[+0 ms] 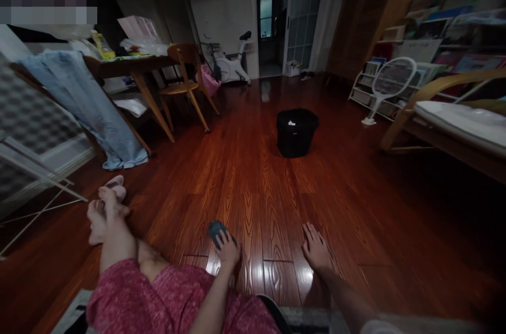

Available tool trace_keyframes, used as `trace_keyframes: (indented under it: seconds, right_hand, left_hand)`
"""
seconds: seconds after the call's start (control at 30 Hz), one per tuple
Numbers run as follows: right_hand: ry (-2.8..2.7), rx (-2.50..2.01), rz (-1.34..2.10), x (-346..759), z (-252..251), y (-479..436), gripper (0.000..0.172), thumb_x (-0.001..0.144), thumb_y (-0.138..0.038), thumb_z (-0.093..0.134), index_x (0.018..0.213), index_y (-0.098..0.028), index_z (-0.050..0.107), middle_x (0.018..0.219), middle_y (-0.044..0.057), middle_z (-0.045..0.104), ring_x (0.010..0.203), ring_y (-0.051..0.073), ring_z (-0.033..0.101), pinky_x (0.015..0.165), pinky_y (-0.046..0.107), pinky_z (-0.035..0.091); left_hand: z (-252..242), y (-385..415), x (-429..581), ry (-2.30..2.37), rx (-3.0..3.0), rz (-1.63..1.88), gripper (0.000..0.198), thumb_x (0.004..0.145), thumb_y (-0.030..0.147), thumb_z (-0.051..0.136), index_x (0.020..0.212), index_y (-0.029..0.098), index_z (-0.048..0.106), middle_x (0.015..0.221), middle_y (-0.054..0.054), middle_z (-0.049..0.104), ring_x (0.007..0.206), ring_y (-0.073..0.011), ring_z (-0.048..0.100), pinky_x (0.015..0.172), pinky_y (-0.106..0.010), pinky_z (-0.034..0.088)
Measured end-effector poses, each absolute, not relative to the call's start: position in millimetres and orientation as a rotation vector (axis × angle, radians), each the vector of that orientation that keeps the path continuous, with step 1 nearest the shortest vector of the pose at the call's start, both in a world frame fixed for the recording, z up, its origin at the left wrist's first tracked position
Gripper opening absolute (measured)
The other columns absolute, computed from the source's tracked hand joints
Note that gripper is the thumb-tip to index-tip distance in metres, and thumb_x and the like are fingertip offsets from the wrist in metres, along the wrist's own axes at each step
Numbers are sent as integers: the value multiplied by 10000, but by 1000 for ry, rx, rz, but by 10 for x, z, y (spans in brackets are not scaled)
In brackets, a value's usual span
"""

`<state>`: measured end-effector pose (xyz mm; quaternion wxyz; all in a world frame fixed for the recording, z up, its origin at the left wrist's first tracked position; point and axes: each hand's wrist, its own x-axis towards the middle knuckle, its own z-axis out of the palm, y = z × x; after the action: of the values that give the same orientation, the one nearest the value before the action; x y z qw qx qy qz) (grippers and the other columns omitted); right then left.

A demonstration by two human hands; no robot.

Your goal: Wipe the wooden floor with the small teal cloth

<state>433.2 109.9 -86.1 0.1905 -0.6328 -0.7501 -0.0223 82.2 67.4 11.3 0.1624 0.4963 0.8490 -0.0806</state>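
Observation:
My left hand (228, 251) rests on a dark blue-grey rounded object (218, 233), which looks like a computer mouse, low in the middle of the view. Its fingers are apart and lie over the near side of the object. To the right, my right hand (316, 249) is held out over the wooden floor (253, 181), palm down, fingers stretched and nothing in it. Farther forward stands a black bin (296, 136) with a small white scrap at its top.
Bare legs (118, 234) stretch to the left, beside pink slippers (117, 186). A wooden chair (185, 73), a cluttered table (138, 64) and hanging jeans (95, 107) are at the left. An armchair (443, 86), a white racket (389, 84) and shelves (363, 96) occupy the right.

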Motion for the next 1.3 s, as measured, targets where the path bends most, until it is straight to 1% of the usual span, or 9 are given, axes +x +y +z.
trace_keyframes:
  seconds: [0.1,0.23,0.33,0.5,0.73,0.9,1.0,1.13,1.3]
  right_hand:
    - [-2112,-1790,-57,4325,-835,1094,641,915,-218,313,1552,-155,339,1558,112,445,1468,216,347,1198,448,266]
    - [-2116,-1798,-57,4320,-796,1083,646,911,-216,325,1555,-162,335,1566,110,435,1465,219,353,1192,453,276]
    - [-2124,-1789,-72,4324,-782,1079,642,915,-216,322,1555,-163,335,1573,111,424,1459,220,364,1189,446,281]
    - [-2133,-1784,-63,4332,-779,1078,642,920,-218,319,1561,-167,321,1571,114,426,1464,225,356,1192,451,275]
    - [-2127,-1770,-32,4342,-812,1088,614,927,-222,304,1534,-144,366,1554,118,449,1475,210,333,1203,441,252]
    - [-2114,-1760,-29,4350,-843,1095,623,920,-227,311,1535,-140,368,1556,120,446,1472,218,336,1195,448,265]
    - [-2115,-1770,-25,4349,-847,1093,645,909,-229,327,1549,-149,346,1572,112,424,1473,222,335,1190,449,274]
    - [-2134,-1775,-25,4351,-854,1096,666,904,-233,341,1567,-176,314,1590,98,398,1477,226,329,1193,457,266]
    - [-2125,-1790,-26,4361,-896,1120,648,921,-224,314,1566,-164,310,1592,112,391,1481,224,323,1204,459,245]
  left_hand:
    - [93,578,1205,2127,1738,-180,771,921,447,441,1590,131,225,1666,-156,92,1523,-397,46,1195,-624,173]
    - [62,458,1668,1471,2126,-70,836,881,571,485,1598,240,211,1677,-57,72,1539,-341,23,1221,-605,95]
    - [74,469,1813,1249,2189,-48,782,897,600,473,1584,307,243,1675,-13,105,1544,-299,74,1224,-607,55]
    - [220,678,1439,1690,2018,-55,635,958,480,418,1565,346,289,1664,-3,172,1535,-284,143,1220,-619,45]
    - [331,735,609,2468,1257,-290,636,991,356,308,1588,152,225,1665,-154,78,1524,-362,137,1150,-659,253]
    - [254,555,968,2165,1598,-368,820,931,498,419,1586,66,182,1645,-215,12,1511,-434,40,1183,-653,134]
    - [200,451,1378,1667,1994,-251,843,915,567,439,1602,155,176,1666,-127,-15,1527,-377,-29,1213,-613,71]
    - [137,413,1762,1133,2242,-194,755,930,611,445,1587,309,228,1678,-19,97,1545,-301,59,1218,-615,-27]
    - [192,581,1572,1384,2173,-153,645,978,582,354,1576,366,240,1674,21,118,1543,-269,100,1216,-617,-36]
